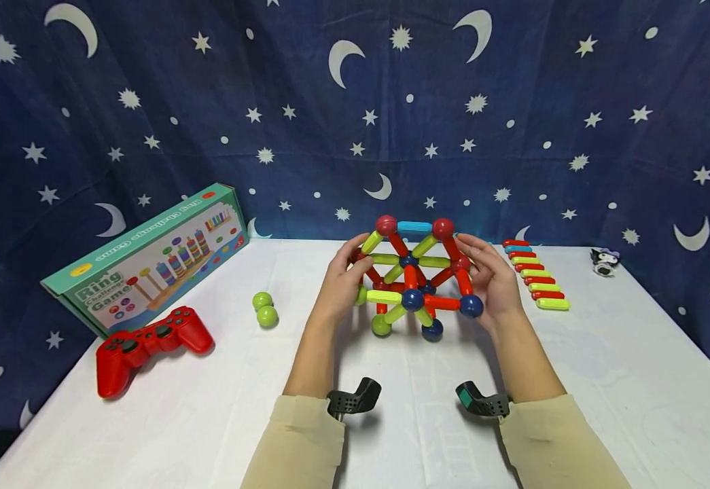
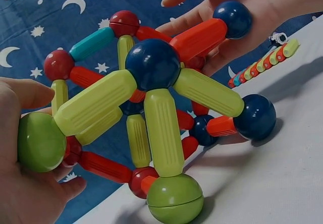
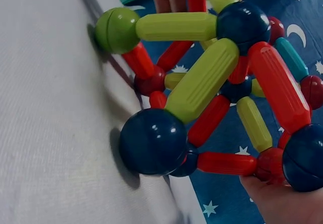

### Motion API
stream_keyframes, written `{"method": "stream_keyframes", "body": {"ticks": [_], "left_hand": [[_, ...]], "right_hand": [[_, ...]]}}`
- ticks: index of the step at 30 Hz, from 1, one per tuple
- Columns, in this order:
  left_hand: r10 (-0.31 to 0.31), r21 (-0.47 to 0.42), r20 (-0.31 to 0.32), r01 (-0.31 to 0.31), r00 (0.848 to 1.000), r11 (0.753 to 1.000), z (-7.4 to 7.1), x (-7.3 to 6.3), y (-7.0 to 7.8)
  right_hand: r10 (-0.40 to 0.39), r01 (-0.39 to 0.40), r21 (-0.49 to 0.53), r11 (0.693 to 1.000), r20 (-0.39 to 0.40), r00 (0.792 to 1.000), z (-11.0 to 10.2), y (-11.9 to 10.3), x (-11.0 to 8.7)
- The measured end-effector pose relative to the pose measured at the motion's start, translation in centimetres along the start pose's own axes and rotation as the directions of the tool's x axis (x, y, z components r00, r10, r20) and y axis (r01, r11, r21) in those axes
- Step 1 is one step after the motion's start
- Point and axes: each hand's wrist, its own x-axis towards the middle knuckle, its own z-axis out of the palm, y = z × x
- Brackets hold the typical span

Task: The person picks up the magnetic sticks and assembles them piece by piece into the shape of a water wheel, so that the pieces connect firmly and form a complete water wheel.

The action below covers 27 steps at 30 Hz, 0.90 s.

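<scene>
A frame of magnetic building sticks and balls (image 1: 412, 297) is held between the two hands above the white table. Its sticks are red, yellow-green and blue; its balls are red, dark blue and green. The left hand (image 1: 344, 278) grips the left side, thumb in front, near a green ball (image 2: 42, 142). On the right side, the right hand (image 1: 492, 278) holds the frame by a red ball (image 3: 271, 164), beside a dark blue ball (image 1: 471, 305). Lower balls sit at or close to the tabletop; whether they touch is unclear.
Two green balls (image 1: 265, 311) lie left of the frame. Farther left are a red game controller (image 1: 153, 346) and a ring game box (image 1: 153, 261). Loose sticks (image 1: 535, 275) form a row at right, near a small figurine (image 1: 604, 262). A starry curtain (image 1: 306, 102) hangs behind.
</scene>
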Motion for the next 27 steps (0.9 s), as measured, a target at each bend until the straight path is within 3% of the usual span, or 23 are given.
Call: {"method": "stream_keyframes", "body": {"ticks": [3, 9, 20, 27], "left_hand": [[0.0, -0.007, 0.006, 0.0, 1.0, 1.0, -0.04, 0.0, 0.03], [0.005, -0.016, 0.003, -0.005, 1.0, 1.0, 0.04, -0.01, 0.12], [-0.052, -0.082, -0.026, 0.05, 0.998, 0.995, 0.23, -0.05, 0.37], [-0.046, -0.089, -0.028, 0.043, 0.999, 0.995, 0.22, -0.14, 0.44]], "right_hand": [[0.021, -0.019, 0.104, 0.994, -0.016, 1.0, -0.02, -0.08, 0.07], [0.035, -0.032, 0.169, 0.985, -0.018, 0.999, -0.21, -0.16, -0.01], [0.052, -0.05, 0.142, 0.989, -0.01, 0.999, -0.12, -0.18, 0.02], [0.077, -0.073, 0.14, 0.988, -0.027, 0.997, 0.05, -0.47, -0.09]]}}
